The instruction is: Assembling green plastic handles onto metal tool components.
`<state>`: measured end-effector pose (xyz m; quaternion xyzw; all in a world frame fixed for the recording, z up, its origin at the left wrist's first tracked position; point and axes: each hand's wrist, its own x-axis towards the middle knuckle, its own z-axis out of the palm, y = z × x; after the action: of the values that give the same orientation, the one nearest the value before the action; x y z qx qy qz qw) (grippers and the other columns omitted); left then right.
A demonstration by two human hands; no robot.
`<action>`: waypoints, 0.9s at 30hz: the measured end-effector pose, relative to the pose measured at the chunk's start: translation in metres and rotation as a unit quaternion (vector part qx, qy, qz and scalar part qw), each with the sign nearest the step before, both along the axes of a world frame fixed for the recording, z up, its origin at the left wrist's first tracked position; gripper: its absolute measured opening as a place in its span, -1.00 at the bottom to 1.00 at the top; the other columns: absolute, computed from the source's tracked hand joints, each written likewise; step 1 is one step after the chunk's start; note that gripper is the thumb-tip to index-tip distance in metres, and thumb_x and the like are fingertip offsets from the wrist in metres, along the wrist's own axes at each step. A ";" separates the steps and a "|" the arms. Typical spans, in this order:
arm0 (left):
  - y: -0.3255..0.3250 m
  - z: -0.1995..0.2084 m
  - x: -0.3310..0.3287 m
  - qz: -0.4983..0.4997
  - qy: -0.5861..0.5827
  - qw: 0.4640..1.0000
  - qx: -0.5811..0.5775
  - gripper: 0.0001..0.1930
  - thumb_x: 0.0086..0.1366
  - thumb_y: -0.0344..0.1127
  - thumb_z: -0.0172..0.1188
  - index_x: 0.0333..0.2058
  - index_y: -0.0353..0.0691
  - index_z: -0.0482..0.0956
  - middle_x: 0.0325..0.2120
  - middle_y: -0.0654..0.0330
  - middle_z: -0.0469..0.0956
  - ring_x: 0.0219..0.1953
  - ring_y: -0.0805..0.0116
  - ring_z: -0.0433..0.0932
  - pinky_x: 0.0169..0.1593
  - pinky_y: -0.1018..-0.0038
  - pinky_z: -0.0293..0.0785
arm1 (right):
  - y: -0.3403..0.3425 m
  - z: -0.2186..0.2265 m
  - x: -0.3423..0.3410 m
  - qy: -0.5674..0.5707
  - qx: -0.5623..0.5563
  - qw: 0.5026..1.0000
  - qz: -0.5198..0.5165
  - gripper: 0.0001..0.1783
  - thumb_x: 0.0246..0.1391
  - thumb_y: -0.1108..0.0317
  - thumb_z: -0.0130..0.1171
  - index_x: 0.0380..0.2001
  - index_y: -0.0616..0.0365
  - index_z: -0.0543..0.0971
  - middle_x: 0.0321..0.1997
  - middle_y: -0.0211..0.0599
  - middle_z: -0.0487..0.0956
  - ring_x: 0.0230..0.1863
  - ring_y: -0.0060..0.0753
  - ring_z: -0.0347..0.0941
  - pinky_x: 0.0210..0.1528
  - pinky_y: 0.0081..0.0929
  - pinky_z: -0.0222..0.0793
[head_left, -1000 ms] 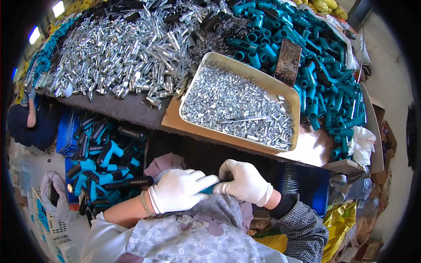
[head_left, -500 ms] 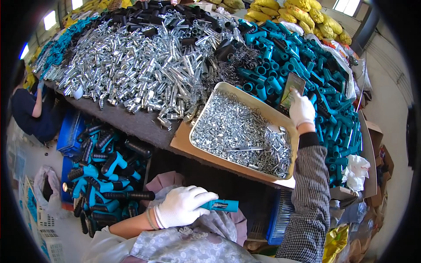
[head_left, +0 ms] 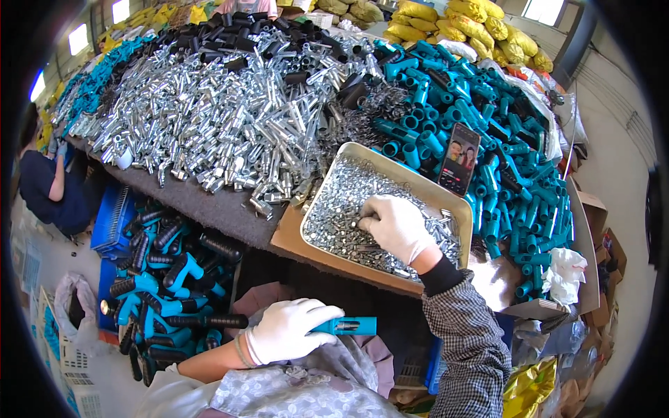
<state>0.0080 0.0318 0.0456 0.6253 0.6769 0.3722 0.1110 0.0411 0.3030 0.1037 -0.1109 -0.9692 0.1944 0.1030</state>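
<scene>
The shallow metal tray (head_left: 456, 202) has a smooth pale rim and is full of small shiny screws (head_left: 334, 209). The right hand (head_left: 395, 226), in a white fabric glove, rests on the screws near the tray's middle; whether its grip holds any I cannot tell. Below the tray, near the body, the left hand (head_left: 289, 331) has its grip closed around a teal plastic handle (head_left: 345, 326) with a squared end. Behind the tray lie piled silver metal tubes (head_left: 209, 118) and teal fittings (head_left: 488, 139); a phone (head_left: 460, 159) leans at the tray's far edge.
</scene>
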 end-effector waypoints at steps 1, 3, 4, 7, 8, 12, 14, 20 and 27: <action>-0.002 -0.001 -0.001 0.008 0.008 1.000 0.009 -0.56 0.10 -0.14 0.40 -0.04 -0.10 0.58 -0.27 0.17 0.61 -0.27 0.15 0.65 -0.22 0.34 0.59 | -0.001 -0.003 0.000 0.008 0.013 1.000 0.001 -0.80 0.04 0.20 0.23 -0.40 0.09 0.65 -0.37 -0.10 0.63 -0.22 0.04 0.56 -0.12 -0.09 0.45; -0.005 0.000 -0.001 0.019 0.018 0.999 0.023 -0.56 0.10 -0.16 0.40 -0.04 -0.09 0.59 -0.28 0.18 0.61 -0.28 0.16 0.65 -0.22 0.35 0.58 | 0.003 -0.009 0.003 0.033 0.012 0.999 -0.017 -0.81 0.07 0.20 0.20 -0.41 0.08 0.64 -0.37 -0.11 0.63 -0.22 0.04 0.56 -0.13 -0.09 0.44; -0.005 0.002 -0.002 0.015 0.020 0.999 0.027 -0.56 0.10 -0.16 0.40 -0.04 -0.09 0.59 -0.28 0.18 0.61 -0.28 0.16 0.65 -0.22 0.35 0.58 | 0.007 -0.012 0.004 0.061 0.008 0.998 -0.021 -0.81 0.10 0.22 0.17 -0.41 0.08 0.64 -0.35 -0.11 0.63 -0.21 0.02 0.56 -0.14 -0.10 0.45; -0.009 0.006 -0.002 0.030 0.031 0.999 0.004 -0.55 0.08 -0.17 0.41 -0.04 -0.10 0.59 -0.29 0.18 0.61 -0.29 0.17 0.65 -0.23 0.35 0.58 | 0.013 -0.007 0.011 0.122 0.003 0.992 -0.022 -0.85 0.08 0.33 0.19 -0.35 0.16 0.64 -0.34 -0.13 0.65 -0.25 -0.02 0.60 -0.17 -0.25 0.49; -0.009 0.007 -0.004 0.030 0.037 0.999 0.014 -0.55 0.08 -0.17 0.41 -0.03 -0.09 0.59 -0.29 0.18 0.61 -0.29 0.17 0.65 -0.23 0.35 0.58 | 0.013 -0.005 0.014 0.145 -0.030 0.989 -0.025 -0.85 0.07 0.35 0.19 -0.34 0.17 0.64 -0.35 -0.15 0.65 -0.29 -0.09 0.61 -0.19 -0.30 0.49; -0.009 0.007 -0.010 0.039 0.060 0.997 0.033 -0.53 0.06 -0.17 0.42 -0.03 -0.09 0.60 -0.27 0.19 0.62 -0.28 0.18 0.64 -0.21 0.36 0.57 | -0.003 0.010 0.031 0.124 -0.281 0.951 -0.048 -0.84 0.04 0.43 0.23 -0.30 0.25 0.64 -0.39 -0.34 0.66 -0.39 -0.46 0.58 -0.24 -0.50 0.49; -0.010 0.014 -0.014 0.047 0.073 0.996 0.034 -0.52 0.05 -0.17 0.41 -0.02 -0.10 0.59 -0.28 0.20 0.62 -0.28 0.18 0.63 -0.19 0.35 0.57 | -0.017 0.015 0.039 0.060 -0.416 0.907 -0.023 -0.85 0.05 0.47 0.26 -0.29 0.29 0.64 -0.37 -0.45 0.63 -0.38 -0.62 0.52 -0.25 -0.58 0.49; -0.009 0.033 -0.002 0.043 0.152 0.987 0.017 -0.28 -0.01 -0.16 0.41 0.17 -0.18 0.43 -0.44 0.22 0.57 -0.39 0.23 0.58 -0.28 0.34 0.52 | -0.071 0.005 0.072 -0.039 -0.249 0.965 0.067 -0.76 0.09 0.25 0.26 -0.29 0.21 0.67 -0.38 -0.04 0.65 -0.31 -0.05 0.62 -0.21 -0.30 0.51; -0.002 0.023 -0.003 0.050 0.173 0.983 0.040 -0.16 -0.05 -0.16 0.42 0.26 -0.20 0.36 -0.53 0.24 0.51 -0.46 0.24 0.55 -0.35 0.37 0.47 | -0.096 -0.021 0.083 0.031 -0.120 0.988 0.094 -0.75 0.12 0.19 0.21 -0.44 0.16 0.59 -0.47 -0.12 0.57 -0.37 0.03 0.57 -0.32 -0.14 0.46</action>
<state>0.0054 0.0298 0.0682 0.6496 0.7008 0.2903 -0.0513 0.1242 0.2071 0.0830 -0.0245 -0.9414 0.3211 0.1003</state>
